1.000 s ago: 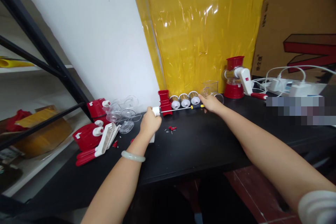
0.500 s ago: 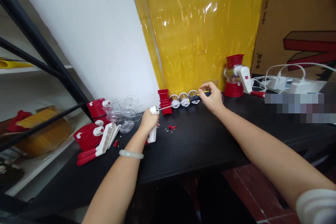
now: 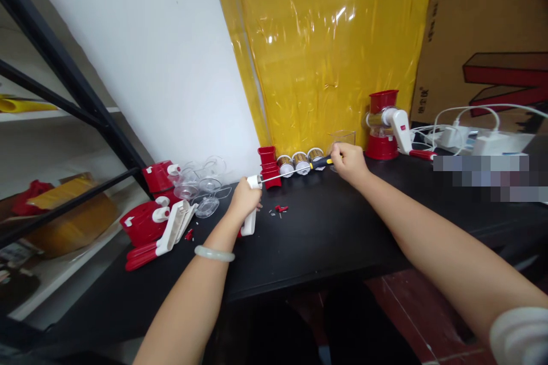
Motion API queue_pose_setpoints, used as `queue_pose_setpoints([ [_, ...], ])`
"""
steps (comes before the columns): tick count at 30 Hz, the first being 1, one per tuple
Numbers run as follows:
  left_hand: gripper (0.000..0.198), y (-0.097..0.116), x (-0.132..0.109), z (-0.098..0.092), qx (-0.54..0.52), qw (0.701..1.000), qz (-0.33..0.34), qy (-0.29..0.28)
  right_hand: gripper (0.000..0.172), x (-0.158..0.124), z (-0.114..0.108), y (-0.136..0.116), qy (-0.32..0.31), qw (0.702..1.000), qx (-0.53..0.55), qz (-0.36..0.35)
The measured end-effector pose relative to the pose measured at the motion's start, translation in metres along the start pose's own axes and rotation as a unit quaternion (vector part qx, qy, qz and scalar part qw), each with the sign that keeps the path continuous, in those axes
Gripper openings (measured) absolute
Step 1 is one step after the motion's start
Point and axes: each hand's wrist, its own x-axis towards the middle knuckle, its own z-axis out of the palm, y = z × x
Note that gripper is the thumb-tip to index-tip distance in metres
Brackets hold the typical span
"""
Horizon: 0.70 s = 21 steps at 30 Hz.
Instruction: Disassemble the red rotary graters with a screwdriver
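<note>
The screwdriver (image 3: 320, 164) is lying crosswise between the two hands, above the black table (image 3: 325, 239), its shaft pointing leftward from the right hand (image 3: 351, 161) to the white crank (image 3: 250, 222). Its long axis is running nearly side to side, rising slightly toward the right in view, and is crossing the crank's length at a steep angle. The left hand (image 3: 245, 198) is the nearer one to the tip, which is meeting the crank's upper end; whether it is seating in anything there is too small to tell. The left fingers are wrapping closely around the crank, leaving its white top standing out above the grip and its lower part hanging below. The right hand is closing in a fist around the rear of the screwdriver's handle, back of the hand showing. The right forearm is stretching in diagonally from the lower right, while the left one is slanting up from below, wearing a pale bracelet (image 3: 214, 254). Three metal drums (image 3: 302, 163) are standing behind the shaft, and a small red piece (image 3: 280, 209) is lying near the left hand.
</note>
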Motion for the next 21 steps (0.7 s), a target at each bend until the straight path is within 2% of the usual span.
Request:
queue_pose_setpoints([
  [2, 0.018, 0.0, 0.004, 0.0, -0.037, 0.999, -0.019, -0.029, 0.034, -0.003, -0.001, -0.004, 0.061, 0.994, 0.038, -0.08],
  [3, 0.016, -0.001, 0.005, -0.001, -0.038, 0.998, -0.019, -0.035, 0.031, -0.004, -0.001, -0.006, 0.076, 0.992, 0.055, -0.089],
  [6, 0.017, -0.001, 0.005, -0.001, -0.03, 0.999, -0.015, -0.026, 0.029, -0.003, 0.001, -0.006, 0.057, 0.993, 0.103, -0.027],
  [8, 0.022, -0.001, 0.002, -0.002, -0.004, 1.0, 0.0, -0.004, 0.033, 0.0, 0.001, -0.001, -0.008, 0.991, 0.127, 0.049],
  [10, 0.025, 0.001, -0.003, -0.001, 0.072, 0.996, 0.042, 0.03, 0.043, 0.004, 0.002, 0.005, -0.101, 0.975, 0.132, 0.15],
  [12, 0.026, 0.004, -0.01, 0.001, 0.171, 0.979, 0.092, 0.061, 0.052, 0.007, 0.002, 0.012, -0.205, 0.939, 0.105, 0.256],
  [14, 0.027, 0.007, -0.015, 0.002, 0.228, 0.964, 0.117, 0.073, 0.054, 0.008, 0.004, 0.018, -0.283, 0.904, 0.052, 0.317],
  [15, 0.028, 0.008, -0.017, 0.003, 0.235, 0.962, 0.119, 0.076, 0.053, 0.009, 0.005, 0.019, -0.299, 0.9, 0.023, 0.318],
  [17, 0.028, 0.008, -0.016, 0.004, 0.203, 0.971, 0.106, 0.071, 0.053, 0.008, 0.006, 0.02, -0.269, 0.927, -0.026, 0.262],
  [19, 0.028, 0.006, -0.013, 0.004, 0.107, 0.992, 0.054, 0.04, 0.051, 0.006, 0.005, 0.016, -0.179, 0.97, -0.055, 0.155],
  [21, 0.025, 0.005, -0.008, 0.003, 0.004, 1.0, -0.003, -0.004, 0.045, 0.003, 0.002, 0.008, -0.085, 0.994, -0.053, 0.036],
])
